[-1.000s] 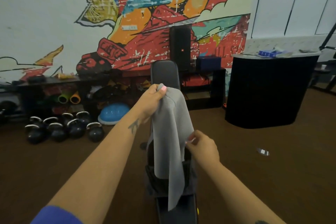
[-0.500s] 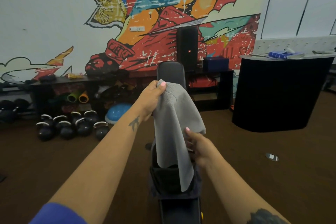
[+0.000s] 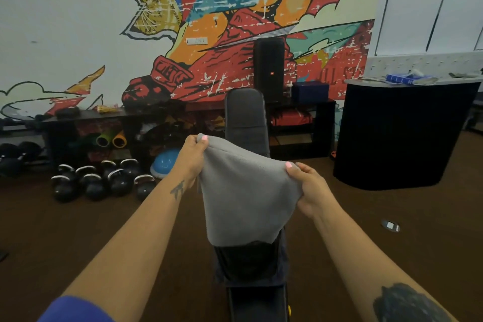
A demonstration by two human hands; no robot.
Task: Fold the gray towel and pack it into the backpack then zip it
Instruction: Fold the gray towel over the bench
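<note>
My left hand (image 3: pixel 192 154) and right hand (image 3: pixel 311 188) each pinch a top corner of the gray towel (image 3: pixel 245 196), hanging above the open backpack (image 3: pixel 248 261) on the bench. Still folding; next, bring corners together.

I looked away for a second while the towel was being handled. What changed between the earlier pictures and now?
The right hand slid up the gray towel's edge to its upper corner and pulled it out to the right, spreading the cloth wide between both hands. The left hand kept its pinch on the other top corner. The backpack stayed open on the bench below.
</note>
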